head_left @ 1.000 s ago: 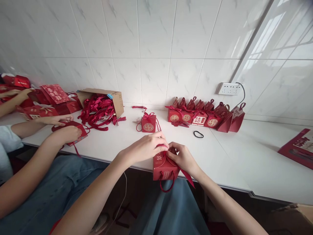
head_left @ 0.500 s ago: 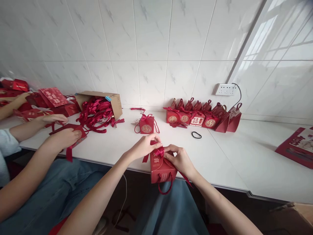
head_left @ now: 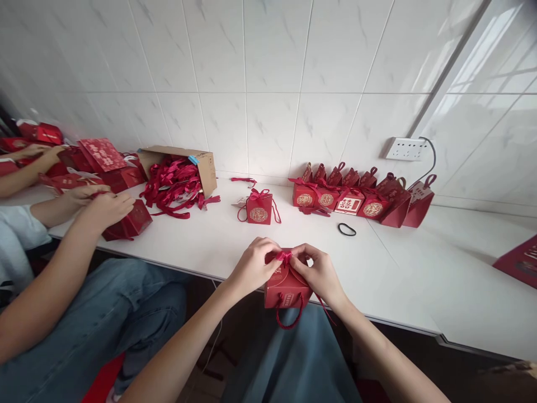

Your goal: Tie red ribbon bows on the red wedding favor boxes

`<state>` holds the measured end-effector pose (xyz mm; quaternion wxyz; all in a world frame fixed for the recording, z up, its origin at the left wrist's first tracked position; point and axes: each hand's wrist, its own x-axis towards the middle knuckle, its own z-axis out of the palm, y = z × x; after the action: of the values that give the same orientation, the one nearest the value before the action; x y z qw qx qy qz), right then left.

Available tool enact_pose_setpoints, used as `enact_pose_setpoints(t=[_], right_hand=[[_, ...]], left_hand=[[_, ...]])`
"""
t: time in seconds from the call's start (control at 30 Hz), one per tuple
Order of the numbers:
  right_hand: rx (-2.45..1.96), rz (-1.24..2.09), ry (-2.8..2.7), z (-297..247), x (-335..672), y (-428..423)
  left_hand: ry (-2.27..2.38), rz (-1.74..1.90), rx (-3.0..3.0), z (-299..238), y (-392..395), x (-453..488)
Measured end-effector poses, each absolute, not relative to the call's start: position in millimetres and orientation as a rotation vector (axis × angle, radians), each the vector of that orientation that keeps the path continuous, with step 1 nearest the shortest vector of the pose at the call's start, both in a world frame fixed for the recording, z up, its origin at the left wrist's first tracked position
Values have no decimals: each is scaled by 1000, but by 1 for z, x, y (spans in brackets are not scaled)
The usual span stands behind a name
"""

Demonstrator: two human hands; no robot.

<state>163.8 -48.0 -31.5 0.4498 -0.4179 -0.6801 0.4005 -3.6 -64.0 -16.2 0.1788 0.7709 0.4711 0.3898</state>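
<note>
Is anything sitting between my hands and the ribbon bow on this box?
Nothing visible does: your left hand and right hand both pinch the red ribbon bow directly, atop the red gift box. The black loop lies farther back, rightward, not between them.

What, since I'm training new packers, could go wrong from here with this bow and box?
The left hand and right hand pinch the bow: an uneven pull might leave it lopsided or loosen it.

The box appears to jut past the table edge, so it might tip if released.

The ribbon tail dangling past that edge could snag.
</note>
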Motion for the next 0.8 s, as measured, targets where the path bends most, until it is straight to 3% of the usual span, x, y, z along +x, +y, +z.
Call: enact_pose_setpoints(t=[0.8], right_hand=[[-994, 836, -1911, -28, 178, -36]], left_hand=[[1302, 1163, 1676, -26, -70, 13]])
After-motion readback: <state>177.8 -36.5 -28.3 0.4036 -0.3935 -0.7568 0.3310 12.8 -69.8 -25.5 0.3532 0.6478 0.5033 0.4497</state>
